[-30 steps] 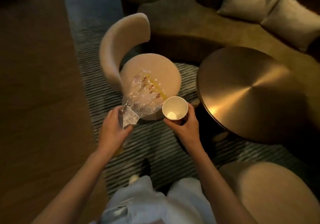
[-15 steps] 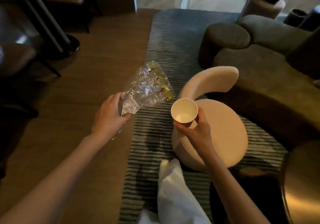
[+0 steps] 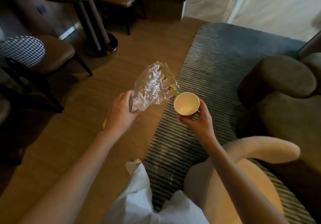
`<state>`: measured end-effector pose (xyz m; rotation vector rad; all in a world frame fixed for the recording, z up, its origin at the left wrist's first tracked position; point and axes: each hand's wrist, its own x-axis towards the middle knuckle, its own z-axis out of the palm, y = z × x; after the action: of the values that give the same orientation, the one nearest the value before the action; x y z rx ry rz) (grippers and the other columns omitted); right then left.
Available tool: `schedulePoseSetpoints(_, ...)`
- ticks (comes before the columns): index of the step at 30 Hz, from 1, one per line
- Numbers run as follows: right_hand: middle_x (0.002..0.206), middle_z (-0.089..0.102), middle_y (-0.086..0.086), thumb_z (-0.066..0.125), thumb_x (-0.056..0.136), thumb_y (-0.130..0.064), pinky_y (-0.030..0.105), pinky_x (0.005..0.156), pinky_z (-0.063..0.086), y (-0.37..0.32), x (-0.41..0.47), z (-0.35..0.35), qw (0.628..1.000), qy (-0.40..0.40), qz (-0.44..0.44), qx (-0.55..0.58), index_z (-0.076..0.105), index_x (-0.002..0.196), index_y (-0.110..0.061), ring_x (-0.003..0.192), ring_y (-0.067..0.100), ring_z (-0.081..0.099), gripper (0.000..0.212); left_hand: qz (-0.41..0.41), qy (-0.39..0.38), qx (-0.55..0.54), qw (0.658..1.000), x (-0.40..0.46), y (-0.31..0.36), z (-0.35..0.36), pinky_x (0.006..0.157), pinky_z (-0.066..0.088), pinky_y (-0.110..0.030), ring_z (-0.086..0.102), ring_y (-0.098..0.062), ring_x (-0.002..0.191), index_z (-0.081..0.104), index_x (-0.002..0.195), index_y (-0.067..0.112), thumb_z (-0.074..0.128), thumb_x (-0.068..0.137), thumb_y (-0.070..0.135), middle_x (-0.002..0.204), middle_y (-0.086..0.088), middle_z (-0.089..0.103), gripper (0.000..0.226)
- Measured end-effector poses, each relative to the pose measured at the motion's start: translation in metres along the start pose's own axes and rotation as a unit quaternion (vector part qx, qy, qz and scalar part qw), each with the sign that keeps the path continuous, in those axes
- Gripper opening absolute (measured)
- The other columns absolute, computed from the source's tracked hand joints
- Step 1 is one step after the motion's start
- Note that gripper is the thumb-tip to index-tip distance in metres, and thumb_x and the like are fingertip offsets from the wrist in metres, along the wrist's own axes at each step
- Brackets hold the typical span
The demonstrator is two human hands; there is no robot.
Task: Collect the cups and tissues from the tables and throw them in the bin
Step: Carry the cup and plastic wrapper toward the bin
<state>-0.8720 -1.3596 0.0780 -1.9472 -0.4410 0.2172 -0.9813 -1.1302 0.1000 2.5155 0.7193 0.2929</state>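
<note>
A white paper cup [image 3: 186, 103], empty inside and upright, is gripped from below by my right hand [image 3: 197, 121] in the middle of the view. My left hand [image 3: 120, 113] holds a crumpled clear plastic wrapper [image 3: 154, 85] with yellow trim and a white label; the wrapper sticks up and to the right, its edge close to the cup's rim. Both hands are held out in front of me, over the line where the wood floor meets the striped rug. No bin or tissue shows in this view.
A beige round chair [image 3: 257, 156] stands at my lower right on the striped rug [image 3: 208, 64]. A dark sofa [image 3: 281, 91] fills the right. At the upper left are a pedestal table [image 3: 93, 24] and brown chairs [image 3: 52, 55] on the wood floor [image 3: 97, 102].
My view has swung left, away from the round brass table and sofa. The beige chair slid to the lower right, and the pedestal table and chairs came into view. Both hands kept their hold.
</note>
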Motion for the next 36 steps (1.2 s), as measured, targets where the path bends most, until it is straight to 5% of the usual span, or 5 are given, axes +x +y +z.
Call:
schedulePoseSetpoints(7, 0.121, 0.059, -0.005, 0.088, 0.061, -0.026, 0.038, 0.094, 0.051, 0.005, 0.169, 0.045, 0.999, 0.036, 0.02, 0.009, 0.048, 0.127, -0.027, 0.109, 0.013, 0.058, 0.077, 0.021, -0.028, -0.032, 0.999, 0.197, -0.028, 0.024, 0.096, 0.045, -0.044, 0.048, -0.027, 0.118, 0.043, 0.132, 0.016, 0.078, 0.073, 0.02, 0.127, -0.007, 0.052, 0.069)
schedulePoseSetpoints(14, 0.116, 0.06, -0.007, 0.088, 0.062, -0.021, 0.027, 0.084, 0.052, 0.009, 0.318, 0.034, 0.993, 0.109, 0.044, 0.02, 0.046, 0.126, -0.027, 0.104, 0.008, 0.059, 0.077, 0.115, -0.083, -0.023, 0.99, 0.39, 0.023, 0.063, 0.092, 0.045, -0.04, 0.049, -0.027, 0.114, 0.044, 0.131, 0.016, 0.077, 0.074, 0.02, 0.125, -0.005, 0.052, 0.066)
schedulePoseSetpoints(36, 0.118, 0.054, -0.016, 0.085, 0.067, -0.022, 0.02, 0.094, 0.044, 0.14, 0.811, -0.177, 0.977, 0.172, 0.127, 0.02, 0.043, 0.126, -0.031, 0.109, -0.001, 0.052, 0.073, 0.205, -0.181, -0.016, 0.962, 0.873, 0.3, 0.29, 0.088, 0.042, -0.036, 0.049, -0.024, 0.114, 0.043, 0.132, 0.019, 0.076, 0.074, 0.027, 0.124, -0.001, 0.051, 0.067)
